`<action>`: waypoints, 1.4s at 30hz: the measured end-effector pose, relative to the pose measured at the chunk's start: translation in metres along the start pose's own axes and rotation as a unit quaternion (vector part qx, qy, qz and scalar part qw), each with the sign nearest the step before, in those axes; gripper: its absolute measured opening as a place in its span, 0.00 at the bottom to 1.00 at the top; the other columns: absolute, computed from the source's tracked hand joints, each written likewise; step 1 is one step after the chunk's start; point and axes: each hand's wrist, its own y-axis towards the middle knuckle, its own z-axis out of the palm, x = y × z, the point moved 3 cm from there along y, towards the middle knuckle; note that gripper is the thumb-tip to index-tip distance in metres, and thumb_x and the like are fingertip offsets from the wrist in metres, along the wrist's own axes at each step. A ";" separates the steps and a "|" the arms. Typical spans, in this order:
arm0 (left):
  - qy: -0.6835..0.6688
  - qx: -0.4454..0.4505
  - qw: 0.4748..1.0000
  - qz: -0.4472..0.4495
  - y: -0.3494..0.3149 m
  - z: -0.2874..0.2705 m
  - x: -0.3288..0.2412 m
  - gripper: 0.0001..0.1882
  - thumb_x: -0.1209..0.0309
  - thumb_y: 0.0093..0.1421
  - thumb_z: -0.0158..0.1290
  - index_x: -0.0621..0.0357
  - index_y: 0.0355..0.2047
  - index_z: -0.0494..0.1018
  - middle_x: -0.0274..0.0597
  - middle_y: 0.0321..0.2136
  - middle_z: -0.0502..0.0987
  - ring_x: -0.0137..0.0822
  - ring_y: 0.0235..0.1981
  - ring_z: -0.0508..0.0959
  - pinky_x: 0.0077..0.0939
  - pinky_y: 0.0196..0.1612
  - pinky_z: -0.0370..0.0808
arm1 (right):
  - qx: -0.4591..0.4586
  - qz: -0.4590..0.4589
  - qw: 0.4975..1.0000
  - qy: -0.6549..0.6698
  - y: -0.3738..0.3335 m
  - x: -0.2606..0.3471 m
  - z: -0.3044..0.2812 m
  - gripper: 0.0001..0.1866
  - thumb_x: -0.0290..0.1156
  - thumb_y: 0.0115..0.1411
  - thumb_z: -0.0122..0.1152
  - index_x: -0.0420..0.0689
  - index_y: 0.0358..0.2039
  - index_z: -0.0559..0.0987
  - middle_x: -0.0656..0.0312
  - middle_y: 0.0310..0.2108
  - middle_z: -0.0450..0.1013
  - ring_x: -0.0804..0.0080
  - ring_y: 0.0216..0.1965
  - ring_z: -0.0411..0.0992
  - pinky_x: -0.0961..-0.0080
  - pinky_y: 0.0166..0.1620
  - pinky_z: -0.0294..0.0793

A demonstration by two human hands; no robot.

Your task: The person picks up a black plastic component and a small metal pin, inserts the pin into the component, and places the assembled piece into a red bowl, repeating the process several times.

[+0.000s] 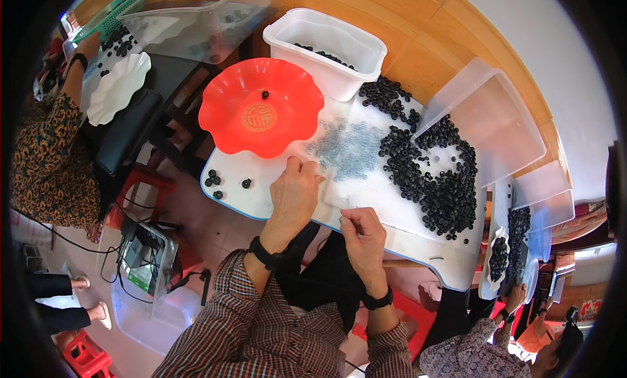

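My left hand (296, 190) is over the near edge of the white table, just below the red scalloped bowl (219, 126). Its fingers are curled together, and anything in them is hidden. To its right, my right hand (364, 241) pinches thumb and forefinger at the table's front edge; what it holds, if anything, is too small to make out. One small black round piece (265, 95) lies in the bowl. A large spread of small black round pieces (450, 205) covers the table's right side. A few loose black pieces (213, 180) lie at the left corner.
Behind the bowl stands a white tub (277, 38) with black pieces inside. A clear plastic bin (496, 110) lies tipped at the pile. Co-workers sit left and right; a white scalloped dish (121, 87) is at the left table. A red stool (415, 316) is below my table.
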 end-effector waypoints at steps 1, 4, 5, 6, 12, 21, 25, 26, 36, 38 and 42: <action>-0.002 0.002 1.000 -0.003 0.001 0.000 0.000 0.13 0.69 0.53 0.60 0.58 0.39 0.74 0.45 0.33 0.71 0.49 0.29 0.77 0.39 0.30 0.75 | -0.001 0.004 1.000 0.000 -0.001 -0.001 -0.001 0.05 0.17 0.55 0.61 0.37 0.33 0.78 0.58 0.30 0.71 0.73 0.26 0.72 0.79 0.30 0.71; 0.006 0.003 1.000 -0.018 0.001 0.001 0.000 0.13 0.69 0.53 0.60 0.58 0.39 0.74 0.45 0.34 0.71 0.49 0.29 0.77 0.40 0.30 0.75 | 0.000 0.005 1.000 0.003 -0.001 -0.003 -0.001 0.05 0.17 0.55 0.61 0.37 0.33 0.78 0.58 0.30 0.72 0.73 0.25 0.72 0.79 0.30 0.71; 0.007 0.003 1.000 -0.018 0.001 0.001 0.000 0.13 0.69 0.53 0.60 0.58 0.39 0.74 0.45 0.34 0.71 0.49 0.29 0.77 0.40 0.30 0.75 | 0.000 0.005 1.000 0.003 -0.001 -0.003 -0.001 0.05 0.17 0.55 0.61 0.37 0.33 0.78 0.58 0.30 0.72 0.73 0.25 0.72 0.79 0.30 0.71; 0.007 0.004 1.000 -0.019 0.001 0.001 0.000 0.13 0.68 0.53 0.60 0.58 0.38 0.75 0.45 0.33 0.71 0.49 0.29 0.77 0.40 0.30 0.75 | 0.000 0.004 1.000 0.003 -0.001 -0.004 -0.001 0.05 0.17 0.55 0.61 0.37 0.33 0.78 0.58 0.30 0.72 0.73 0.25 0.72 0.79 0.30 0.71; -0.001 -0.006 1.000 -0.010 0.004 0.005 0.000 0.12 0.67 0.53 0.61 0.58 0.36 0.75 0.44 0.32 0.72 0.48 0.28 0.77 0.39 0.29 0.75 | -0.004 0.002 1.000 0.000 -0.001 -0.003 0.000 0.05 0.17 0.55 0.61 0.37 0.33 0.78 0.58 0.30 0.72 0.74 0.26 0.72 0.79 0.30 0.71; 0.020 -0.022 0.999 -0.015 0.010 0.014 -0.002 0.11 0.67 0.53 0.60 0.56 0.35 0.76 0.43 0.31 0.72 0.48 0.28 0.77 0.39 0.29 0.74 | 0.000 0.006 1.000 0.001 -0.001 -0.006 0.001 0.05 0.17 0.55 0.61 0.37 0.33 0.78 0.58 0.30 0.72 0.73 0.26 0.72 0.79 0.31 0.71; 0.029 -0.026 0.999 -0.010 0.009 0.013 -0.004 0.10 0.67 0.53 0.60 0.55 0.35 0.76 0.42 0.31 0.72 0.47 0.28 0.77 0.38 0.28 0.75 | -0.001 0.011 1.000 0.002 -0.002 -0.004 0.000 0.05 0.18 0.55 0.61 0.37 0.33 0.78 0.58 0.30 0.72 0.73 0.26 0.72 0.79 0.31 0.71; 0.029 -0.026 0.999 -0.010 0.009 0.014 -0.004 0.10 0.67 0.53 0.60 0.55 0.35 0.76 0.42 0.31 0.72 0.47 0.28 0.77 0.38 0.28 0.75 | -0.001 0.011 1.000 0.002 -0.002 -0.005 0.000 0.05 0.18 0.55 0.61 0.37 0.33 0.78 0.58 0.30 0.72 0.73 0.26 0.72 0.79 0.31 0.71; 0.050 -0.041 0.998 -0.003 0.007 0.020 -0.006 0.09 0.71 0.53 0.59 0.56 0.35 0.75 0.42 0.32 0.72 0.46 0.29 0.78 0.39 0.28 0.75 | -0.007 -0.006 1.000 0.001 -0.003 -0.004 -0.001 0.04 0.17 0.55 0.61 0.37 0.33 0.78 0.58 0.29 0.72 0.73 0.25 0.72 0.79 0.30 0.71; 0.049 -0.047 0.998 -0.005 0.006 0.021 -0.005 0.09 0.72 0.53 0.58 0.57 0.35 0.75 0.43 0.33 0.72 0.47 0.29 0.78 0.39 0.28 0.75 | -0.011 -0.010 1.000 0.003 -0.004 -0.005 -0.001 0.04 0.17 0.55 0.61 0.37 0.32 0.78 0.58 0.29 0.72 0.73 0.25 0.72 0.79 0.30 0.71; 0.027 -0.068 0.997 0.001 0.002 0.014 -0.005 0.07 0.75 0.55 0.55 0.58 0.35 0.74 0.47 0.33 0.72 0.49 0.29 0.77 0.40 0.29 0.75 | -0.008 -0.011 1.000 0.007 -0.004 -0.002 0.000 0.05 0.17 0.55 0.61 0.37 0.32 0.78 0.58 0.29 0.71 0.74 0.25 0.71 0.79 0.29 0.71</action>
